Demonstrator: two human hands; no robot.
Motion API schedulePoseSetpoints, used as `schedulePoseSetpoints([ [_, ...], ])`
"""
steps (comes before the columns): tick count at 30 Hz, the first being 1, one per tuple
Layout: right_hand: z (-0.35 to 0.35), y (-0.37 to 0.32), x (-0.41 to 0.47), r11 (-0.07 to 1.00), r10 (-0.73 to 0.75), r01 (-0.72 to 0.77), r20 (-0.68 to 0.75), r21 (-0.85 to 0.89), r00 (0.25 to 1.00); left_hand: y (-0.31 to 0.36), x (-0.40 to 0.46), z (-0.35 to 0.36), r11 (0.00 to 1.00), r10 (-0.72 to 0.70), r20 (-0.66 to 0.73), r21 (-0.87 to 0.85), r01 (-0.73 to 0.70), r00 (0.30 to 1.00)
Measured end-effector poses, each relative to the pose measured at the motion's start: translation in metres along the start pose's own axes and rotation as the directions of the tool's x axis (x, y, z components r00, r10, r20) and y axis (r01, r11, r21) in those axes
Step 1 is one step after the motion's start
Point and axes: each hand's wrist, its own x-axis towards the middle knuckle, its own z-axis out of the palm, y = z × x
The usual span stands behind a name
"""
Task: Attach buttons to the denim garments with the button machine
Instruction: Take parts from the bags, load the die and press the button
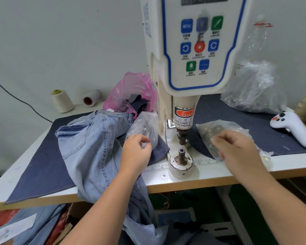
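Both bare forearms reaching forward, left hand (137, 152) fingers curled in a pinch, right hand (237, 149) blurred, fingers loosely bent

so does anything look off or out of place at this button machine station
One oddity: a white game-style controller lies on the dark cloth right of the button machine, unrelated to sewing. One thread cone lies tipped on its side beside an upright one. The jeans hang half off the table edge. Nothing looks spilled or damaged.

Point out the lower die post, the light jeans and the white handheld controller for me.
lower die post (182, 152), head view, on its upright metal stem.
light jeans (88, 149), head view, on the leg panel below the pocket.
white handheld controller (294, 129), head view, on its handle.
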Motion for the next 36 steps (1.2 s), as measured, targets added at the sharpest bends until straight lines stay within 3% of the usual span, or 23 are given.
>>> schedulePoseSetpoints([
  [3,0.023,-0.012,-0.010,0.962,0.173,-0.209,0.204,0.174,0.964,0.000,0.000,0.000,1.000,0.001,-0.001,-0.003,-0.001,1.000],
  [11,0.051,-0.024,-0.015,0.818,0.345,-0.444,0.305,0.367,0.888,0.001,-0.001,0.000,1.000,0.002,0.000,0.001,-0.002,1.000],
  [21,0.051,-0.022,-0.011,0.682,0.374,-0.521,0.367,0.514,0.852,0.000,0.000,0.000,1.000,0.007,-0.004,-0.010,-0.007,1.000],
  [27,0.055,-0.024,-0.012,0.764,0.399,-0.489,0.286,0.421,0.871,0.001,-0.001,0.000,1.000,0.012,-0.004,-0.012,-0.012,1.000],
  [31,0.054,-0.025,-0.012,0.682,0.389,-0.512,0.335,0.521,0.858,0.001,-0.001,0.000,1.000,0.016,-0.005,-0.004,-0.016,1.000],
  [36,0.054,-0.026,-0.018,0.485,0.376,-0.571,0.431,0.662,0.820,0.000,-0.001,0.000,1.000,0.023,-0.005,-0.002,-0.023,1.000],
])
